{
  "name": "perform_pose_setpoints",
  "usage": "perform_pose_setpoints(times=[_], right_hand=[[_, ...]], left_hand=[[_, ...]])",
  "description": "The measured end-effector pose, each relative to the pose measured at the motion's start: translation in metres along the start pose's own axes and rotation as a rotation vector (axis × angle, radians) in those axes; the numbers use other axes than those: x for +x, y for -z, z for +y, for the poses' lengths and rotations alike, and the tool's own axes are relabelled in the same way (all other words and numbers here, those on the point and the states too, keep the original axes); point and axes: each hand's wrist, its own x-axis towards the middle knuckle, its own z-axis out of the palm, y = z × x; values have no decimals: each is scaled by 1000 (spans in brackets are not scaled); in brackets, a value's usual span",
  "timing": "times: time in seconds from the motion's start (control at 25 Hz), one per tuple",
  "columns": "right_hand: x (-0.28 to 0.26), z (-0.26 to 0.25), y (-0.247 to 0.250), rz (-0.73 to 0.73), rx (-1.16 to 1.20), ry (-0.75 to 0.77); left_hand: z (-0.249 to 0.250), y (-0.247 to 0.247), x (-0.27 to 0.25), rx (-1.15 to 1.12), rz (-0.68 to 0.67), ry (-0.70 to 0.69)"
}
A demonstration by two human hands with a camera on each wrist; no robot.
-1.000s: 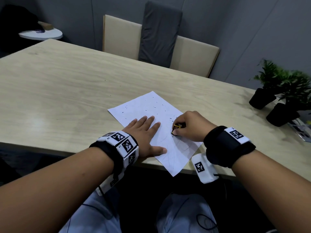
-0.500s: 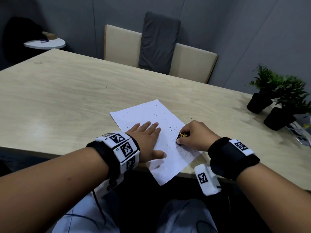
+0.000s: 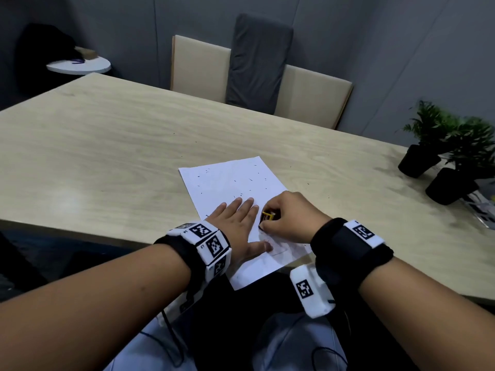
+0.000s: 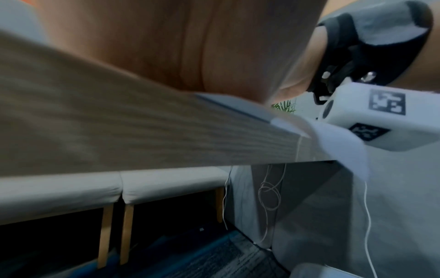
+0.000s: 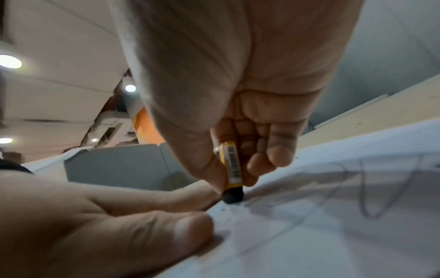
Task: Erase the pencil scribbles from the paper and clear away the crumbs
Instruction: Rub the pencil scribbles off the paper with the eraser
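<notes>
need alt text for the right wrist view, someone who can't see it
The right hand pinches a black eraser in a yellow paper sleeve, its dark tip pressed on a white sheet of paper marked with faint grey pencil scribbles. The left hand lies flat beside it, holding the sheet down.

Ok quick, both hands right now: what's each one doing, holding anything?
Left hand: open, fingers flat, pressing the paper down.
Right hand: pinching the eraser, its dark tip on the paper.

I see white paper (image 3: 227, 180) flecked with black crumbs (image 3: 250, 179). The eraser (image 5: 232, 169) has a yellow barcoded sleeve and black tip. The desk (image 3: 107, 145) is pale woodgrain.
</notes>
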Motion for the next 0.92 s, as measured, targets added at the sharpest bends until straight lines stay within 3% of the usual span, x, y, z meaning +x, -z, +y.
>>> perform_pose_setpoints(times=[0.16, 0.36, 0.56, 0.72, 0.92], right_hand=[[10, 13, 11, 23, -62, -60], [8, 1, 2, -20, -46, 5], [14, 14, 15, 8, -118, -50], [4, 2, 4, -40, -149, 66], [14, 17, 17, 4, -104, -76]], left_hand=[[-3, -1, 2, 11, 13, -9], [-4, -3, 2, 18, 34, -10], [-5, -3, 2, 17, 24, -19], [-5, -5, 3, 31, 33, -21], [-6, -4, 3, 26, 31, -24]])
